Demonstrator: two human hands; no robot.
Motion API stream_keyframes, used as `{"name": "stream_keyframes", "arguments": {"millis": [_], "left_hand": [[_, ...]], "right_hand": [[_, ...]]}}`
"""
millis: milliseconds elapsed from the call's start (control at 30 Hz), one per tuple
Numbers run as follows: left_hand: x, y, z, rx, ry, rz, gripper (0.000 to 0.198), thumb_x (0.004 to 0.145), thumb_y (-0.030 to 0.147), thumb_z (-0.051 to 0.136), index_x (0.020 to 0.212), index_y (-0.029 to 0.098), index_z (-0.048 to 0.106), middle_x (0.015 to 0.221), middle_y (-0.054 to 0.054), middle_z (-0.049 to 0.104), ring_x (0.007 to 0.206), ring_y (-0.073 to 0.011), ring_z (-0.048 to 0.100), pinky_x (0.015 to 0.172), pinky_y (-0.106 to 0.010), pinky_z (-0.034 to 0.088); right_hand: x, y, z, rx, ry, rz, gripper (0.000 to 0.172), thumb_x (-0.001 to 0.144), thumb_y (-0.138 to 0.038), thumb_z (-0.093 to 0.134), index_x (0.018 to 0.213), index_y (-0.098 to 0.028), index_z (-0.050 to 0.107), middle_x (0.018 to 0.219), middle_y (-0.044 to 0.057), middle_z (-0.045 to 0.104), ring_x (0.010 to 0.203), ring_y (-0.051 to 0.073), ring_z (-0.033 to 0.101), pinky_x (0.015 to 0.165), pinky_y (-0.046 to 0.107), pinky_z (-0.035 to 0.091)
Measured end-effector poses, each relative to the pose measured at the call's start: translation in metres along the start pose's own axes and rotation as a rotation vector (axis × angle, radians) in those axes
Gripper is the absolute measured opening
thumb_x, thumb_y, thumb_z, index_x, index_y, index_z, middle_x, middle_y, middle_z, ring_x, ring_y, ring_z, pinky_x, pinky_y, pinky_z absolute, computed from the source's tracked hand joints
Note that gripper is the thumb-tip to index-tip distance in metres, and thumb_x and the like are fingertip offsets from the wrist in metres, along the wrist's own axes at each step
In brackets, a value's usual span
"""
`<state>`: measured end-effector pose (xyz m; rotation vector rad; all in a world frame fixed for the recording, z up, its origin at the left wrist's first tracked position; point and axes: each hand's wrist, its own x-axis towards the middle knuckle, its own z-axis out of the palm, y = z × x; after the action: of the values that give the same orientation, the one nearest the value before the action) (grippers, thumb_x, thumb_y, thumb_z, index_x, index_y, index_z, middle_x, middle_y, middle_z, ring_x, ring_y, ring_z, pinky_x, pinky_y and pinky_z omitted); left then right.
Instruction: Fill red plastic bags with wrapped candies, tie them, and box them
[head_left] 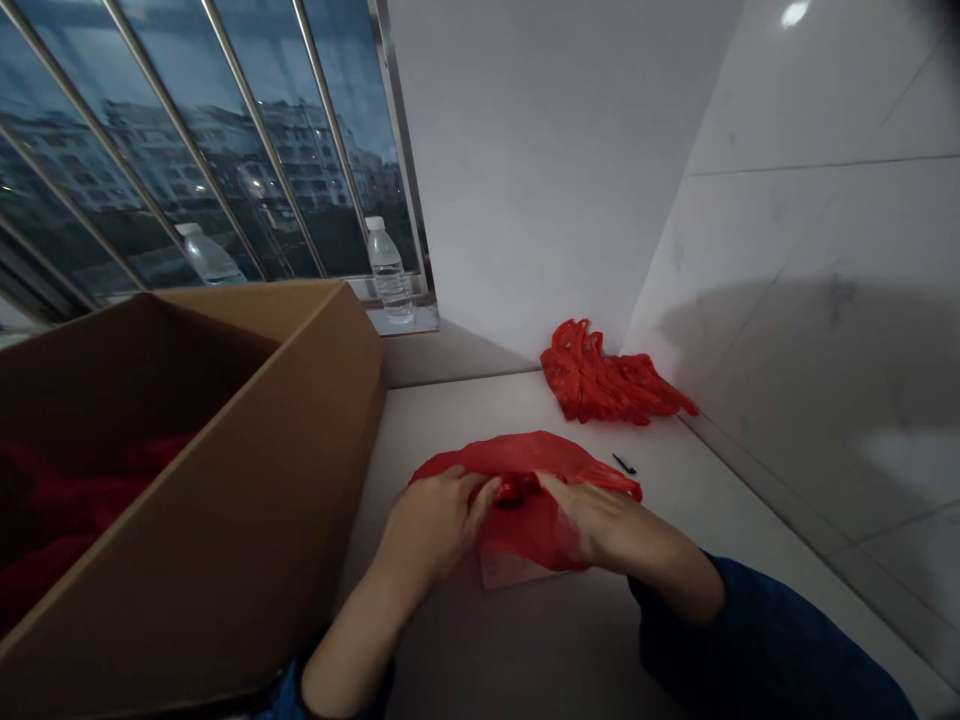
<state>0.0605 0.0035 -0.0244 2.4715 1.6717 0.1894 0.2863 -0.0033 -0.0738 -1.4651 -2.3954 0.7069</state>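
A red plastic bag (525, 460) lies on the white counter (525, 640) in front of me. My left hand (435, 520) grips its near left edge with the fingers curled onto the plastic. My right hand (600, 525) rests on the bag's right part, with its fingers pinching the plastic near the middle. Something flat and pale sits under or inside the bag at its near edge. A stack of red plastic bags (607, 380) lies farther back, by the wall corner.
A big open cardboard box (225, 480) with red material inside stands at my left. One plastic water bottle (388, 270) stands on the window sill and another (210, 258) shows behind the box. A small dark object (624, 464) lies right of the bag. Tiled walls close off the right side.
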Motion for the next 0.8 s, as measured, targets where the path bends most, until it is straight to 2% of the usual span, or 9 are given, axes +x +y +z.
{"name": "stream_keyframes", "arguments": {"millis": [100,233,300,367,433,500,600,700,800], "left_hand": [[-0.003,-0.005,0.006,0.246,0.014,-0.090,0.033,0.098,0.039,0.048,0.097,0.018,0.074,0.092,-0.013,0.074,0.087,-0.0322,0.069,0.082,-0.044,0.044],[-0.011,-0.014,0.000,0.361,0.007,-0.097,0.030,0.090,0.044,0.062,0.087,0.018,0.076,0.081,-0.015,0.074,0.089,-0.0369,0.069,0.090,-0.054,0.040],[-0.013,-0.014,-0.003,0.342,0.007,-0.072,0.028,0.086,0.041,0.069,0.099,0.017,0.075,0.083,-0.015,0.075,0.093,-0.0370,0.068,0.095,-0.056,0.037],[-0.015,-0.011,-0.003,0.311,0.012,-0.045,0.041,0.082,0.035,0.075,0.119,0.019,0.069,0.090,-0.014,0.076,0.100,-0.0369,0.067,0.100,-0.058,0.034],[-0.016,-0.008,-0.001,0.287,0.011,-0.041,0.058,0.079,0.030,0.078,0.133,0.023,0.060,0.098,-0.014,0.076,0.107,-0.0371,0.064,0.103,-0.059,0.031],[-0.017,-0.006,0.000,0.270,-0.007,-0.056,0.065,0.078,0.027,0.079,0.139,0.025,0.054,0.105,-0.014,0.076,0.112,-0.0374,0.062,0.104,-0.060,0.031],[-0.017,-0.005,-0.002,0.227,-0.047,-0.076,0.069,0.079,0.027,0.078,0.143,0.028,0.050,0.107,-0.013,0.075,0.115,-0.0380,0.061,0.100,-0.058,0.037],[-0.017,-0.003,-0.006,0.194,-0.079,-0.119,0.051,0.087,0.034,0.069,0.136,0.026,0.058,0.104,-0.014,0.074,0.108,-0.0370,0.065,0.087,-0.049,0.049],[-0.016,-0.002,-0.008,0.199,-0.090,-0.160,0.039,0.091,0.035,0.063,0.127,0.022,0.064,0.099,-0.015,0.073,0.095,-0.0341,0.069,0.075,-0.041,0.054]], "right_hand": [[-0.004,-0.002,-0.004,-0.084,-0.014,0.053,0.096,0.071,-0.024,0.070,0.155,-0.018,0.025,0.149,0.019,0.046,0.129,0.037,0.052,0.095,0.042,0.050],[-0.001,-0.003,-0.003,-0.182,0.050,0.105,0.113,0.064,-0.027,0.082,0.158,-0.020,0.019,0.158,0.022,0.028,0.135,0.042,0.045,0.100,0.050,0.047],[0.005,-0.010,-0.002,-0.226,0.097,0.065,0.101,0.071,-0.025,0.079,0.156,-0.016,0.025,0.154,0.024,0.037,0.134,0.041,0.046,0.103,0.052,0.044],[0.016,-0.020,0.003,-0.268,0.122,-0.017,0.065,0.083,-0.021,0.068,0.144,-0.010,0.045,0.138,0.023,0.056,0.126,0.037,0.054,0.105,0.053,0.042],[0.032,-0.028,0.014,-0.279,0.097,-0.107,0.031,0.091,-0.012,0.053,0.119,-0.009,0.064,0.116,0.019,0.069,0.111,0.032,0.064,0.102,0.048,0.046],[0.049,-0.031,0.031,-0.260,0.051,-0.158,0.028,0.092,-0.006,0.045,0.105,-0.010,0.069,0.106,0.016,0.073,0.101,0.027,0.069,0.094,0.040,0.051],[0.068,-0.021,0.058,-0.167,0.103,-0.199,0.032,0.091,-0.005,0.046,0.113,-0.015,0.066,0.115,0.010,0.071,0.105,0.023,0.067,0.092,0.034,0.053],[0.070,-0.002,0.075,-0.059,0.200,-0.223,0.040,0.085,-0.003,0.052,0.122,-0.016,0.062,0.123,0.010,0.068,0.111,0.025,0.064,0.097,0.037,0.051],[0.064,0.009,0.077,-0.017,0.245,-0.195,0.039,0.078,-0.005,0.063,0.114,-0.016,0.066,0.114,0.012,0.071,0.101,0.027,0.067,0.089,0.036,0.055]]}}
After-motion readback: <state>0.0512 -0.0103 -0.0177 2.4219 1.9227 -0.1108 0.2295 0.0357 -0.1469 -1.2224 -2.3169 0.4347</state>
